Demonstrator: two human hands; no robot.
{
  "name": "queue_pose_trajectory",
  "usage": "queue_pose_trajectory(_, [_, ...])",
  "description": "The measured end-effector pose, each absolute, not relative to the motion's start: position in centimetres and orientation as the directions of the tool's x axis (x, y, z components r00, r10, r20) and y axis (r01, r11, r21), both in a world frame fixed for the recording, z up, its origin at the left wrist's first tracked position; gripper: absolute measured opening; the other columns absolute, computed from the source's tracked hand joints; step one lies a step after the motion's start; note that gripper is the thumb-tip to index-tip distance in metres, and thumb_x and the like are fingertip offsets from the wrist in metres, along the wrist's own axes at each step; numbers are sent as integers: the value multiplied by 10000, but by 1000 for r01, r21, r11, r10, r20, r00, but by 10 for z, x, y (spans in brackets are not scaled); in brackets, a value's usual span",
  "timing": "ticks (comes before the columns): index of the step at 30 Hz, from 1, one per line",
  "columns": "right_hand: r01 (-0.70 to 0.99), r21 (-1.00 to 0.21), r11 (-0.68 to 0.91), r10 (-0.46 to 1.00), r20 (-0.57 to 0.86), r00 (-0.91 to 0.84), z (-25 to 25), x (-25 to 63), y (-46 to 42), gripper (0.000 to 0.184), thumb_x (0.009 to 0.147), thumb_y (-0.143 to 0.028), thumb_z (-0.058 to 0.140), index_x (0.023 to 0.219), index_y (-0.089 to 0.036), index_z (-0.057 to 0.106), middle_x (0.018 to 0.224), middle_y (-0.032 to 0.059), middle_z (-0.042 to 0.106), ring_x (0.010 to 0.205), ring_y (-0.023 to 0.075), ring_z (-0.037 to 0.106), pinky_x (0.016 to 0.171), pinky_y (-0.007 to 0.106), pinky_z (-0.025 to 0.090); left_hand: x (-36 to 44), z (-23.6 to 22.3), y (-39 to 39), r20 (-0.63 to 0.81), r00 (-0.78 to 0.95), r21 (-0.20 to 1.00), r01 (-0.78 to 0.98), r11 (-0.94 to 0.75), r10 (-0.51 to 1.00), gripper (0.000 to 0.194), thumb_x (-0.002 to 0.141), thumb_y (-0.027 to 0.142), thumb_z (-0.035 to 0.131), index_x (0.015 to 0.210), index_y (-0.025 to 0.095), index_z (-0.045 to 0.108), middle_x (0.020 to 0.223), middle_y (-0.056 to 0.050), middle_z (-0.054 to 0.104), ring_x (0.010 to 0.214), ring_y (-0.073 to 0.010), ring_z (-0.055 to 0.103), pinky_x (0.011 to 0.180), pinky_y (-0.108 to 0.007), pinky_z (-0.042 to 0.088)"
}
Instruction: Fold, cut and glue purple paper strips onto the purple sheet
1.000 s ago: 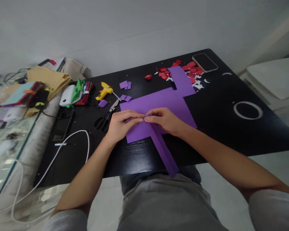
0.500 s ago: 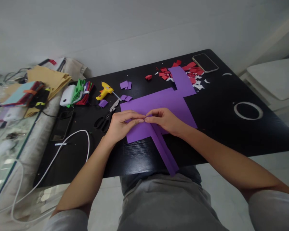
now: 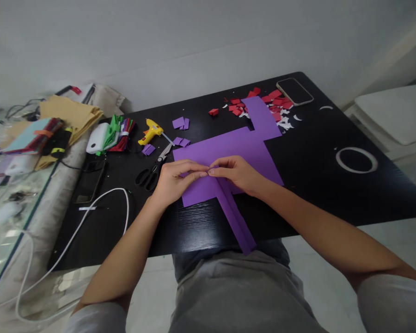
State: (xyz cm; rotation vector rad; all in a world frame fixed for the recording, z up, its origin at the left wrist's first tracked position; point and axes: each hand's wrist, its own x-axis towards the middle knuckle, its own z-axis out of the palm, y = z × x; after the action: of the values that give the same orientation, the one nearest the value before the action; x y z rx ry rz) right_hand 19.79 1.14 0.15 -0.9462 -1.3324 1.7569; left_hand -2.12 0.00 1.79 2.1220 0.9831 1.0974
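A long purple paper strip (image 3: 233, 215), creased lengthwise, runs from my fingertips down past the table's front edge toward my lap. Its upper end is pinched by my left hand (image 3: 178, 180) and my right hand (image 3: 237, 175), whose fingertips meet there. Both hands are closed, and the pinched end is mostly hidden by the fingers. Under them lies a larger purple paper sheet (image 3: 215, 148) with cut-out corners, flat on the black table (image 3: 190, 231). Black-handled scissors (image 3: 156, 165) lie left of the sheet, their tips near its corner.
A yellow glue gun (image 3: 151, 131) and small purple paper pieces (image 3: 180, 122) lie behind the scissors. Red paper scraps (image 3: 279, 99) and a phone (image 3: 294, 91) are at the back right. A white ring (image 3: 357, 160) lies at right; a white cable (image 3: 90, 210) crosses the left side.
My hands keep the same pinch on the strip. The strip's lower end has shifted very slightly left; otherwise the scene looks the same.
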Motion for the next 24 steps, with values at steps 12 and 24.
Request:
queue_pose_trajectory(12, [-105, -979, -172, 885, -107, -452, 2, 198, 11, 120, 739, -362, 830, 793, -256, 813, 826, -16, 760, 837, 165, 663, 898, 343, 490, -20, 17, 0, 448, 398, 744, 330, -580, 801, 106, 911, 307, 795, 980, 245, 845, 917, -49, 829, 814, -173, 763, 769, -286, 597])
queue_pose_trajectory(24, [-102, -982, -162, 901, -104, -421, 4, 198, 11, 176, 719, -393, 830, 791, -235, 797, 829, -9, 758, 827, 172, 650, 873, 351, 498, -20, 14, -1, 371, 327, 792, 378, -481, 869, 197, 967, 356, 698, 955, 177, 779, 824, -52, 767, 703, -144, 692, 667, -263, 552])
